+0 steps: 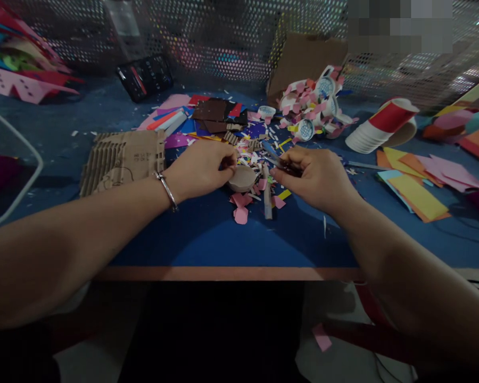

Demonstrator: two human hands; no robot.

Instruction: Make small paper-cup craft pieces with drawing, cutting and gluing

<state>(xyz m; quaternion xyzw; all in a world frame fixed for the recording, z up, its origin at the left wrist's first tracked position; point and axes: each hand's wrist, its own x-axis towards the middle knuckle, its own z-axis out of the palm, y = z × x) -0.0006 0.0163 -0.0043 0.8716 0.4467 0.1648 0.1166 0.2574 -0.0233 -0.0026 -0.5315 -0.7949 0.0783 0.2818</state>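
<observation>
My left hand [209, 165], with a silver bracelet at its wrist, pinches the edge of a round cardboard piece [242, 180] between thumb and fingers. In my right hand [317, 173] is a pair of scissors [276, 158], its blades pointing left toward the heap of scraps. Whether the blades are apart is too small to tell. A narrow cardboard strip [267, 199] lies between the two hands. Pink paper scraps [240, 214] lie just below the round piece.
Left of my left hand lies a corrugated cardboard sheet [123, 159]. Behind the scraps are a phone [145, 77], dark paper pieces [211, 114] and decorated paper cups [313, 106]. On the right are stacked cups [381, 127] and coloured paper [419, 194]. A mesh screen [223, 42] borders the back.
</observation>
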